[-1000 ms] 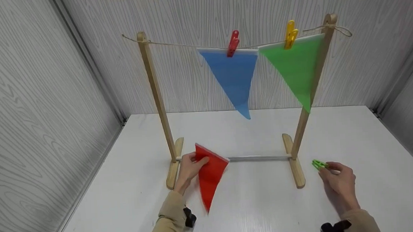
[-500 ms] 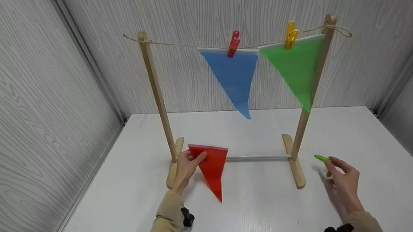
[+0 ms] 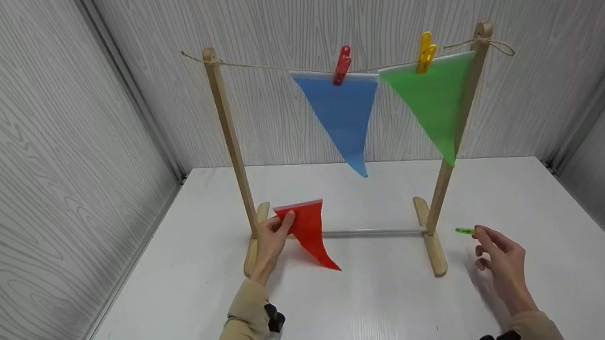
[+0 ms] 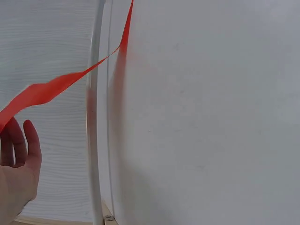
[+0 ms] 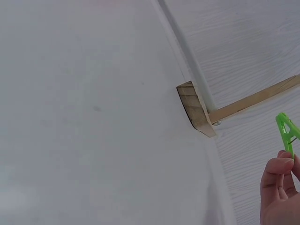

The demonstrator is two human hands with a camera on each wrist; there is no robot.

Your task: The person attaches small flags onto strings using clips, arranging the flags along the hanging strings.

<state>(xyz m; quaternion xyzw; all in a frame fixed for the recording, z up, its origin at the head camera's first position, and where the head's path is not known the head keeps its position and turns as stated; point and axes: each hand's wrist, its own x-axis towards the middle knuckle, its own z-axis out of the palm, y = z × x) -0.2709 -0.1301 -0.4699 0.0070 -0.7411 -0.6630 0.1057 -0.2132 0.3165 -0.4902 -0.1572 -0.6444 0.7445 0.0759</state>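
Note:
My left hand (image 3: 271, 243) pinches a red triangular flag (image 3: 308, 222) near the left end of its pale top edge. The flag's tip hangs down and bends to the right; in the left wrist view the red flag (image 4: 51, 89) shows nearly edge-on. To the right of the stand, my right hand (image 3: 503, 263) pinches a green clothespin (image 3: 465, 231) between thumb and fingers. In the right wrist view the green clothespin (image 5: 287, 133) points up from the fingertips of the right hand (image 5: 279, 187).
A wooden stand, with a left post (image 3: 231, 143) and a right post (image 3: 443, 195), carries a string (image 3: 259, 66). From it hang a blue flag (image 3: 342, 115) under a red clothespin (image 3: 342, 65) and a green flag (image 3: 434, 99) under a yellow clothespin (image 3: 425, 52). A white rod (image 3: 374, 232) joins the feet.
My left hand has lifted the red flag slightly and turned it, so its top edge is closer to level and its tip swings right. The right hand has raised the green clothespin a little and turned it.

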